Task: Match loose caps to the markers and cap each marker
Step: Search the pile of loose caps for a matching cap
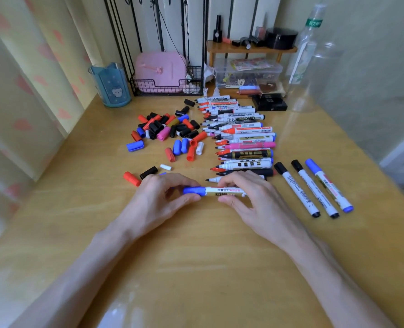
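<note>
My left hand (163,197) pinches a blue cap (193,191) that sits on the end of a white marker (222,192). My right hand (248,197) grips the barrel of that marker, held level just above the wooden table (196,256). Beyond my hands lies a row of several uncapped markers (241,136), tips pointing left. A heap of loose red, black, blue, pink and white caps (170,131) lies left of the row. To the right lie three capped markers (314,188): two with black caps, one with a blue cap.
A red cap (132,178), a black cap (149,172) and a small white cap (166,167) lie just beyond my left hand. At the back stand a blue cup (111,85), a wire basket with a pink case (165,79), a small wooden shelf (250,49) and clear plastic bottles (314,55).
</note>
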